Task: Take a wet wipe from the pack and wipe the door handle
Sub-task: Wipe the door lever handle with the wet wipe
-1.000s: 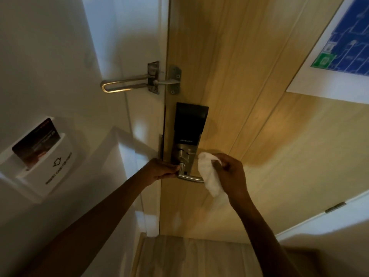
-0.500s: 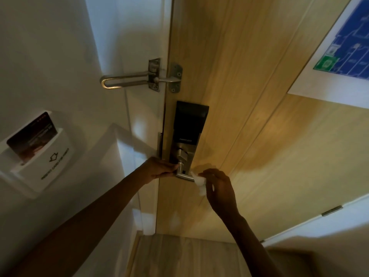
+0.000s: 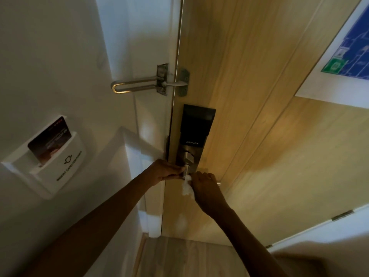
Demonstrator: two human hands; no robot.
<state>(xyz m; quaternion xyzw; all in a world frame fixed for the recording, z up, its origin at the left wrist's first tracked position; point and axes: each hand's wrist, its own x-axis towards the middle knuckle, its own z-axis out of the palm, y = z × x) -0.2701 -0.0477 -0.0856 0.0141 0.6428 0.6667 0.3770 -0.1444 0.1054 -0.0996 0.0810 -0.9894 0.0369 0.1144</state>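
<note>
**Wipe on the lever, wiping under way**

Wipe point(image 3: 186, 185) out of the pack and pressed to the door handle point(image 3: 186, 172), so first half of the task done; pack nowhere in view. Remaining, by judgement: rubbing along the lever's full length and around the neck below the smart lock point(image 3: 196, 132).

Right hand point(image 3: 205, 188) closed over the lever, grip curled tight around both metal and wipe; white bunch of wipe spilling out at the hand's left edge, lever's far tip just peeking past the knuckles at right. Left hand point(image 3: 165, 171) pinching the handle's neck with fingertips, nearly closed, steadying it, touching or just beside the wipe. Most of the lever hidden under the right hand.
</note>
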